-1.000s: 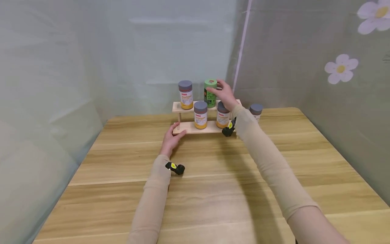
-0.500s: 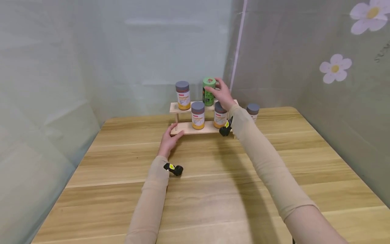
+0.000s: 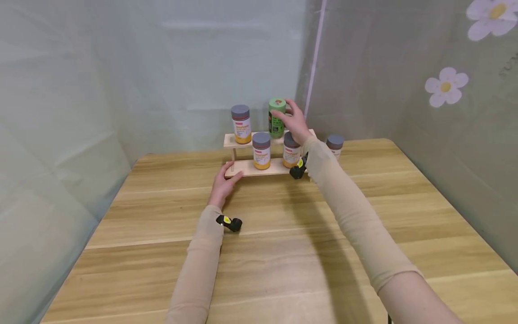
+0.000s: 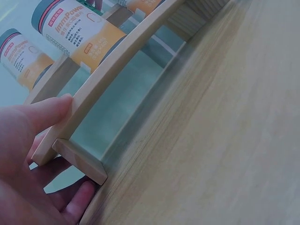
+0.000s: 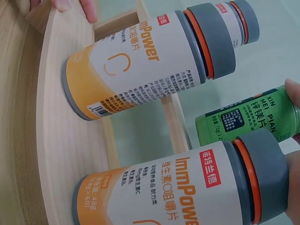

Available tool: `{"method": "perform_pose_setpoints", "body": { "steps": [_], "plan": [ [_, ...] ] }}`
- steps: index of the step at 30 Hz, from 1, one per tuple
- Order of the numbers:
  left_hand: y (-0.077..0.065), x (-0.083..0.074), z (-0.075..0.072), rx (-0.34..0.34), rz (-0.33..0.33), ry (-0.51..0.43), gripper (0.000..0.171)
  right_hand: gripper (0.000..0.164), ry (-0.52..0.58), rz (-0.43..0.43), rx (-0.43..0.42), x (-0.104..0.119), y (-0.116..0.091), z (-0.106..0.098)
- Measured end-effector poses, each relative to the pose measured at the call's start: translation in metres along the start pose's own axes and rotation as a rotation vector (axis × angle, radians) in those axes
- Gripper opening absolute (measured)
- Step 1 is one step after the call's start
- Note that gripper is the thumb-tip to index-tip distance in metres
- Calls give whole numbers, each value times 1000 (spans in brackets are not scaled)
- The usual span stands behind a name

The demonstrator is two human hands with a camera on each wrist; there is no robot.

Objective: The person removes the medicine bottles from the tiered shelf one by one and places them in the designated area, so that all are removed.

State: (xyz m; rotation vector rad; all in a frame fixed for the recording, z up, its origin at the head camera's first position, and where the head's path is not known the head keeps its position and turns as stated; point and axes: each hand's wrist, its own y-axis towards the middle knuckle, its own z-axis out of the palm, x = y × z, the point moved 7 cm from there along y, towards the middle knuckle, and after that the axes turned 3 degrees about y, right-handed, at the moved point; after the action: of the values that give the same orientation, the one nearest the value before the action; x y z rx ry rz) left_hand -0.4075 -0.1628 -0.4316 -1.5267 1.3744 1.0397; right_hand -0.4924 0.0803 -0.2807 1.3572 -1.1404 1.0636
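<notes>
My left hand (image 3: 222, 185) grips the left end of the lower tier of a two-tier wooden display rack (image 3: 247, 171). In the left wrist view its thumb (image 4: 51, 111) lies on the tier and the other fingers curl underneath, beside the short foot. At the upper tier my right hand (image 3: 296, 122) holds a green bottle (image 3: 277, 122) upright, thumb in front and fingers round its far right side. The right wrist view shows only the fingertips and the green bottle (image 5: 248, 115). Whether its base touches the tier cannot be told.
A grey-lidded supplement bottle (image 3: 241, 126) stands on the upper tier's left. Two like it, one bottle (image 3: 261, 155) central and another bottle (image 3: 290, 155) under my right wrist, stand on the lower tier. Another bottle (image 3: 335, 145) is right of the rack, on the wooden table (image 3: 259, 270).
The green bottle in my right hand has risen slightly relative to the grey-lidded bottle beside it. My left hand keeps its hold on the rack. The head view has shifted a little.
</notes>
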Motion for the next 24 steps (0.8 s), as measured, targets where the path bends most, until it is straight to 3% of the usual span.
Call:
{"method": "perform_pose_setpoints", "body": {
  "steps": [13,24],
  "plan": [
    [5,0,5,26,-21,-2,63,61,124,49,-38,-3,5,-10],
    [8,0,5,34,-43,-18,63,59,113,58,-72,13,2,-38]
  ]
}}
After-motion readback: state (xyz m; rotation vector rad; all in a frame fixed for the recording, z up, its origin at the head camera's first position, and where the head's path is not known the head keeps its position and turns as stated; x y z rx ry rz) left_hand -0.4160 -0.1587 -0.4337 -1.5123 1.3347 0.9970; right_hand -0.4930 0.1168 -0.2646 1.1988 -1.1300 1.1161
